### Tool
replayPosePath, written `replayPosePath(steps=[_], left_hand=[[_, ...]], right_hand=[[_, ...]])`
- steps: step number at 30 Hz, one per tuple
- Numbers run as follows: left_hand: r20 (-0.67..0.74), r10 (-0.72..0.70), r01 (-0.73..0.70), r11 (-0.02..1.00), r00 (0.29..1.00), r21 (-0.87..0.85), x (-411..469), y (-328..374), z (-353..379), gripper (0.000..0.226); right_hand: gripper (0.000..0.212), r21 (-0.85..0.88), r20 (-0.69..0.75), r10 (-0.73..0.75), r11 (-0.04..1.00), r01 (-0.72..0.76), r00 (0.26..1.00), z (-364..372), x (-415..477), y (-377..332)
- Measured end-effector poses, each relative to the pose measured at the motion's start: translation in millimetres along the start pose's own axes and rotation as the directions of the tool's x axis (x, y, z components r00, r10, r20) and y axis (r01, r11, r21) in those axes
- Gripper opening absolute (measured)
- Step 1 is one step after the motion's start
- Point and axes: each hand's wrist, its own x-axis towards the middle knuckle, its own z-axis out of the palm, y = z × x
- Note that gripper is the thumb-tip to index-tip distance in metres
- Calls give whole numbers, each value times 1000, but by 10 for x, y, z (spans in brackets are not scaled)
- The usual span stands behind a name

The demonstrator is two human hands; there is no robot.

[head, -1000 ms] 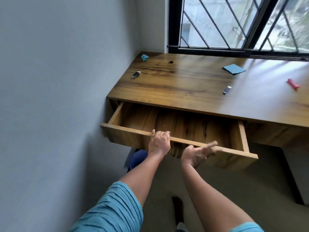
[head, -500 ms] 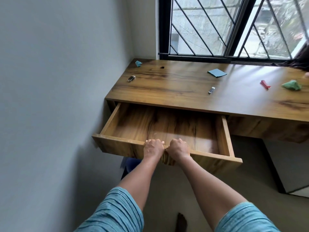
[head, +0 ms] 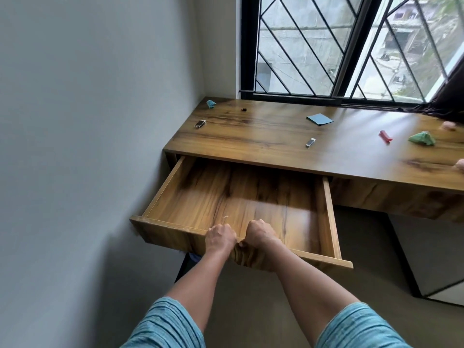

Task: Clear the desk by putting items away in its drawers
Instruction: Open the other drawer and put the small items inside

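The wooden desk point(head: 263, 136) has its left drawer point(head: 170, 226) pulled far out, and nothing lies inside it. My left hand point(head: 219, 237) and my right hand point(head: 259, 233) grip the drawer's front edge side by side. On the desk top lie a crumpled blue scrap point(head: 211, 104), a tiny black piece point(head: 243, 109), two USB sticks point(head: 200, 124) point(head: 310, 142), a blue square card point(head: 319, 119), a red object point(head: 385, 136) and a crumpled green wad point(head: 422, 138).
A grey wall point(head: 88, 146) runs close along the left of the desk. A barred window point(head: 339, 46) stands behind it, with a dark curtain point(head: 449, 101) at the right. A white cabinet point(head: 426, 259) sits under the desk's right part. Pinkish objects point(head: 449, 124) peek in at the right edge.
My right hand has closed on the drawer's front edge beside the left. The drawer has slid farther out, and more of the desk's right side is in view.
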Motion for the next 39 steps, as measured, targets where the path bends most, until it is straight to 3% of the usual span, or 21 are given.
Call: replayPosePath(steps=[12,16,21,27,34,36,39], left_hand=[[0,-139,138,987,990,86,-294,51,11,26],[28,-155,152,984,988,93,-380,39,-10,26],[24,-120,115,978,992,172,-498,-28,29,25],[177,-71,-10,908,982,418,-484,-18,2,27],[378,-50,-189,800,925,569,-371,145,112,26],[386,-54,-175,826,921,535,-335,190,183,25],[273,-9,-102,914,962,392,-280,310,303,17]], right_hand=[[6,46,217,-131,991,124,967,34,-150,115],[22,54,362,-132,991,121,923,11,-134,104],[25,132,567,-75,991,0,820,-52,-189,45],[20,144,735,-22,982,-125,678,9,-248,31],[3,179,761,-18,966,-184,649,4,-297,85],[6,241,754,-33,943,-229,657,-9,-325,151],[8,349,740,-68,890,-295,669,-65,-376,325]])
